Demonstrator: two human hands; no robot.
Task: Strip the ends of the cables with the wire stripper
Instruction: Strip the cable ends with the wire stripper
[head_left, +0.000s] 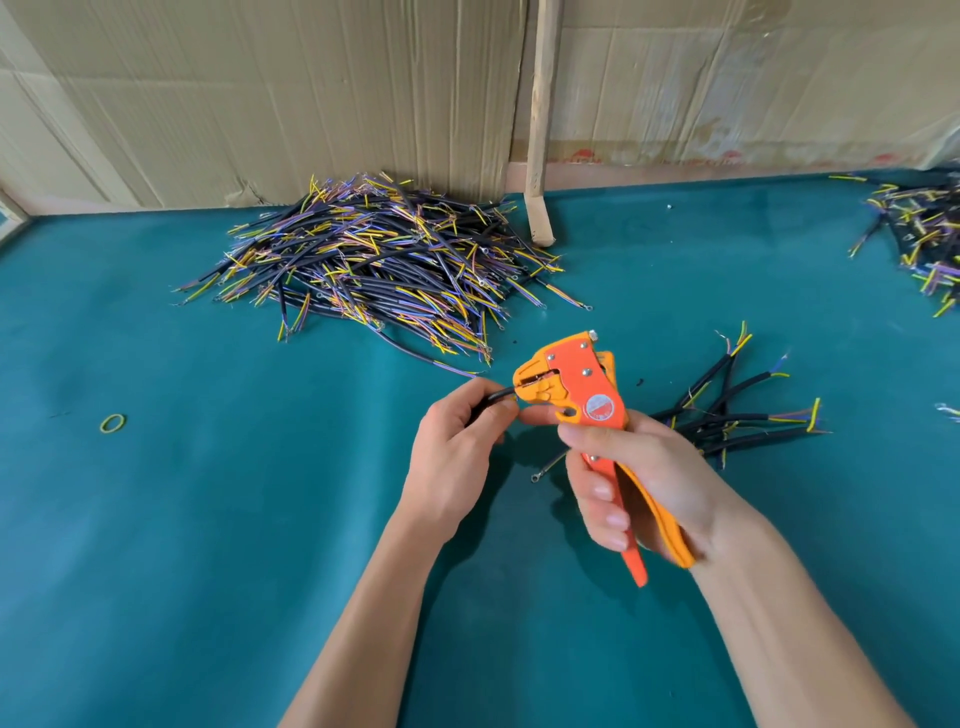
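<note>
My right hand (639, 483) grips the handles of an orange and yellow wire stripper (582, 387), its jaws pointing left. My left hand (457, 447) pinches a short black cable (493, 399) and holds its end in the stripper's jaws. A small bunch of black cables with yellow, blue and brown cores (743, 410) lies on the table just right of the stripper, partly behind my right hand.
A big heap of similar cables (374, 260) lies at the back centre on the teal table (208, 519). Another heap (924, 239) sits at the far right edge. A yellow rubber band (112, 423) lies at left. Cardboard sheets (291, 93) and a wooden stick (540, 130) stand behind.
</note>
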